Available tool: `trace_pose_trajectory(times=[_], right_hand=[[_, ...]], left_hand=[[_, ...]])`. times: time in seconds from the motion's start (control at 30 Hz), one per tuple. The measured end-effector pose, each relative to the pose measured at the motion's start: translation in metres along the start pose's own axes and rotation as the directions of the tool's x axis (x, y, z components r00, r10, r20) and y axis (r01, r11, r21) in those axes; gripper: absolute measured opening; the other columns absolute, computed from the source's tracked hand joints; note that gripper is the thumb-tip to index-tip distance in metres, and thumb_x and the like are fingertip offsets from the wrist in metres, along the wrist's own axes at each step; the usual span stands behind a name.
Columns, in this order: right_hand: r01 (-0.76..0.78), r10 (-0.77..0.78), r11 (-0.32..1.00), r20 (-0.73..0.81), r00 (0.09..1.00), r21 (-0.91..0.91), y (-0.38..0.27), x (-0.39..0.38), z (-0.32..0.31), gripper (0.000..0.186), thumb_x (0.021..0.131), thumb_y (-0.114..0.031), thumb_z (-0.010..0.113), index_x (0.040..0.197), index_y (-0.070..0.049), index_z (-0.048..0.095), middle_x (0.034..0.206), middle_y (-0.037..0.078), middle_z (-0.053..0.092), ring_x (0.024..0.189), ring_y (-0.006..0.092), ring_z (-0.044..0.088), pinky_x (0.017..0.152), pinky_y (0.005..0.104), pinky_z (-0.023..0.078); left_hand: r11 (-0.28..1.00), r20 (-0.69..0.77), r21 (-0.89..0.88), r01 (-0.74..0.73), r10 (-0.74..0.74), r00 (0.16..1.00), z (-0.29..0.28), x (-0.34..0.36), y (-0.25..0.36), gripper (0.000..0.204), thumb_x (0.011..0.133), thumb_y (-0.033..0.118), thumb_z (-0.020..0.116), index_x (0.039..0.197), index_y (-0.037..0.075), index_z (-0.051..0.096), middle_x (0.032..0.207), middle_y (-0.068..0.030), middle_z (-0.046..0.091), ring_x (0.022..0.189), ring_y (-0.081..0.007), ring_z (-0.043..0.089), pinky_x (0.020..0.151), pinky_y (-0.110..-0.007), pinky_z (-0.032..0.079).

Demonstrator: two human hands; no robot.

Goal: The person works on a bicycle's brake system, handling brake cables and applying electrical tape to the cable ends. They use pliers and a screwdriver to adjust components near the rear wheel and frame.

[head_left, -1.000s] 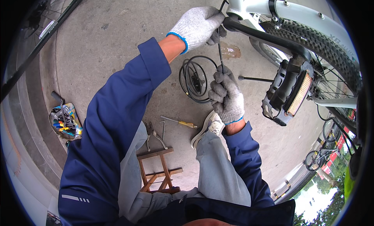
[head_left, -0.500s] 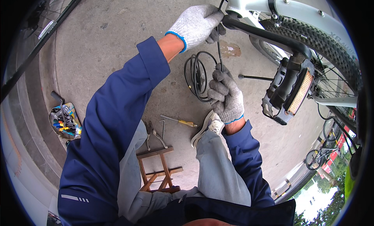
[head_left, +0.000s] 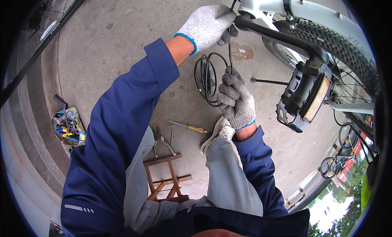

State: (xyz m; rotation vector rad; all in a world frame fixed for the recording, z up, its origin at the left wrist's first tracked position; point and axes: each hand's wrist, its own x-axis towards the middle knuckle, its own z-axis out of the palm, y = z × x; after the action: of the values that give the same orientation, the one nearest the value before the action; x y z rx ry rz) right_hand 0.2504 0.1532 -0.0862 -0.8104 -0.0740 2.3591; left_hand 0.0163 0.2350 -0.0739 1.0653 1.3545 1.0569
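Both my hands wear grey-white knit gloves with blue cuffs. A thin black cable [head_left: 230, 53] runs between them, and its slack hangs in a loose coil [head_left: 207, 80] over the concrete. My left hand [head_left: 210, 24] pinches the cable up beside the white bicycle frame [head_left: 250, 3], close to the crank [head_left: 281, 37]. Lower down, my right hand [head_left: 237, 99] is closed round the cable, fingers curled. The pedal [head_left: 304, 96], with an amber reflector, sits to the right of that hand. I cannot see the cable's far end beyond the frame.
On the ground lie a yellow-handled screwdriver [head_left: 190, 126], pliers [head_left: 162, 143] and a hex key [head_left: 171, 133]. A small wooden stool [head_left: 169, 178] stands between my legs. A tool tray [head_left: 69, 126] is at the left by the steps. The rear tyre [head_left: 343, 49] fills the upper right.
Almost nothing differs. The bicycle and pedal appear shifted very slightly in the picture, and both hands keep their hold on the cable.
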Motion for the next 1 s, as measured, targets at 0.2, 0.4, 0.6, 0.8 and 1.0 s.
trace_pose_trajectory(times=[0.2, 0.4, 0.6, 0.8, 1.0], right_hand=[[0.006, -0.006, 1.000, 0.013, 1.000, -0.002, 0.0011, 0.0004, -0.0005, 0.028, 0.109, -0.013, 0.063, 0.136, -0.009, 0.059, 0.105, -0.001, 0.061, 0.066, 0.0021, 0.040, 0.052, 0.0182, 0.033], [0.011, -0.012, 1.000, -0.018, 1.000, -0.021, 0.0016, 0.0005, 0.0008, 0.026, 0.109, -0.013, 0.063, 0.134, -0.010, 0.059, 0.104, -0.002, 0.061, 0.066, 0.0019, 0.040, 0.051, 0.0183, 0.033], [-0.002, 0.002, 0.999, -0.013, 1.000, -0.040, 0.0009, 0.0022, 0.0021, 0.021, 0.109, -0.011, 0.061, 0.130, -0.010, 0.060, 0.102, -0.002, 0.061, 0.064, 0.0022, 0.040, 0.050, 0.0187, 0.033], [0.017, -0.017, 1.000, -0.046, 0.999, -0.004, 0.0023, 0.0013, 0.0033, 0.021, 0.109, -0.009, 0.061, 0.130, -0.010, 0.060, 0.099, -0.001, 0.060, 0.063, 0.0026, 0.040, 0.050, 0.0190, 0.033], [0.009, -0.010, 1.000, -0.041, 0.999, -0.019, 0.0020, 0.0025, 0.0051, 0.021, 0.108, -0.008, 0.060, 0.129, -0.009, 0.060, 0.098, -0.001, 0.059, 0.062, 0.0027, 0.039, 0.050, 0.0193, 0.032]], left_hand=[[1.000, -0.001, -0.001, 0.000, 0.000, 1.000, 0.0002, 0.0011, -0.0012, 0.044, 0.115, 0.032, 0.050, 0.124, -0.005, 0.072, 0.099, -0.0149, 0.081, 0.082, -0.0217, 0.077, 0.079, -0.038, 0.064], [0.999, 0.007, 0.035, -0.014, 0.014, 1.000, -0.0006, 0.0020, -0.0018, 0.044, 0.115, 0.032, 0.049, 0.122, -0.005, 0.072, 0.098, -0.0150, 0.081, 0.079, -0.0224, 0.077, 0.079, -0.038, 0.064], [0.999, 0.001, 0.030, -0.011, 0.011, 1.000, 0.0000, 0.0022, -0.0024, 0.045, 0.115, 0.033, 0.049, 0.121, -0.005, 0.072, 0.097, -0.0149, 0.081, 0.079, -0.0225, 0.077, 0.078, -0.038, 0.064], [0.999, 0.005, 0.033, -0.013, 0.013, 1.000, -0.0003, 0.0017, -0.0017, 0.044, 0.115, 0.033, 0.049, 0.120, -0.005, 0.072, 0.097, -0.0145, 0.080, 0.079, -0.0223, 0.077, 0.077, -0.038, 0.064], [1.000, 0.006, 0.025, -0.016, 0.015, 1.000, -0.0006, 0.0022, -0.0019, 0.043, 0.114, 0.032, 0.050, 0.119, -0.004, 0.072, 0.096, -0.0141, 0.080, 0.078, -0.0222, 0.077, 0.076, -0.038, 0.063]])
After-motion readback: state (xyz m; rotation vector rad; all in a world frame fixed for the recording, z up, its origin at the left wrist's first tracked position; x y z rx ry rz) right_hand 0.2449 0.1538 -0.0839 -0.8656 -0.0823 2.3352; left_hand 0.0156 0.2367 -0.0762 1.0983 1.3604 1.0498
